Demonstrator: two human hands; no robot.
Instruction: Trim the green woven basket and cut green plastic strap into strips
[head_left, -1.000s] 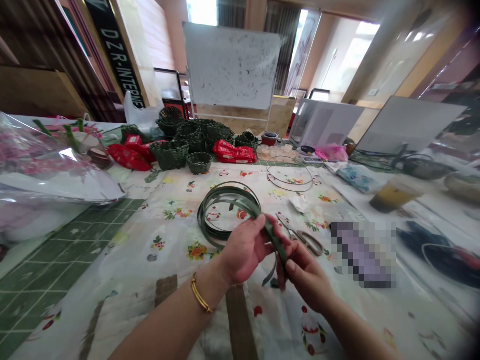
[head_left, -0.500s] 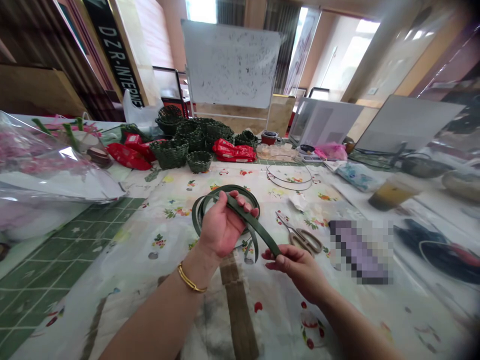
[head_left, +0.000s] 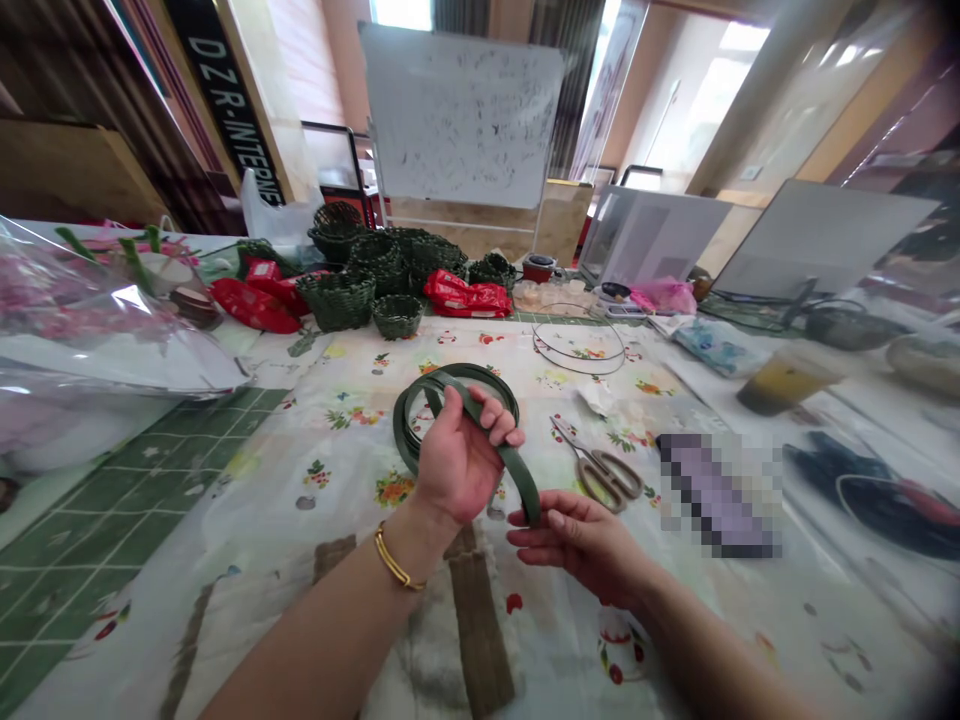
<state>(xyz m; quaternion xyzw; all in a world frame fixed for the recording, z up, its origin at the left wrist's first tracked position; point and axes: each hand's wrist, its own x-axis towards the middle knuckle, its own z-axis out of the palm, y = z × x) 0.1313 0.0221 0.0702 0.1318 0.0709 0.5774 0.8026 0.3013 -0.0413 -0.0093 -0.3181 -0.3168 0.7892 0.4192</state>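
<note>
A flat dark green strip (head_left: 519,478) runs across my left hand (head_left: 469,455), whose fingers curl over it with the palm turned up. My right hand (head_left: 574,540) has the lower end of the strip between thumb and fingers, its other fingers stretched loosely. Behind my left hand, loops of the same strip form a coil (head_left: 401,425) on the flowered tablecloth (head_left: 337,500). A pair of scissors (head_left: 604,475) with brownish handles lies to the right of the hands, blades pointing away.
Several dark green woven baskets (head_left: 341,300) and red packets (head_left: 469,295) stand at the back. A thin wire ring (head_left: 577,345) lies in front of them. On the right are a pixelated purple object (head_left: 720,495) and a cup (head_left: 784,380). Clear plastic wrapping (head_left: 112,340) covers the left side.
My left hand has shifted slightly right and the strip's held part bends down more steeply. My right hand has moved a little left, its fingers more stretched out. The coil has shifted slightly.
</note>
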